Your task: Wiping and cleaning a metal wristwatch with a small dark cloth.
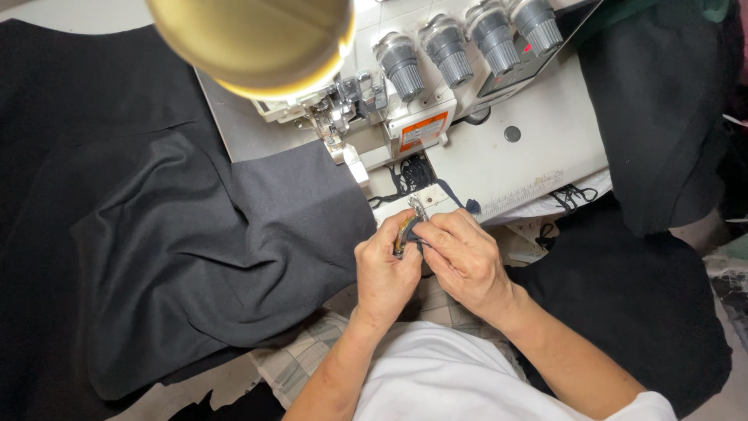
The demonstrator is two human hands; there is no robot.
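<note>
My left hand holds a small pair of thread snips just in front of the white overlock sewing machine. Close against it, my right hand pinches a small piece of dark fabric at the snips' blades. Both hands meet over the machine's front edge. A large dark grey cloth lies spread to the left, one edge running under the presser foot.
A brass-coloured lamp shade hangs over the machine at the top. Several grey tension dials line the machine's top. Dark thread scraps lie by the machine bed. More black cloth is piled at the right.
</note>
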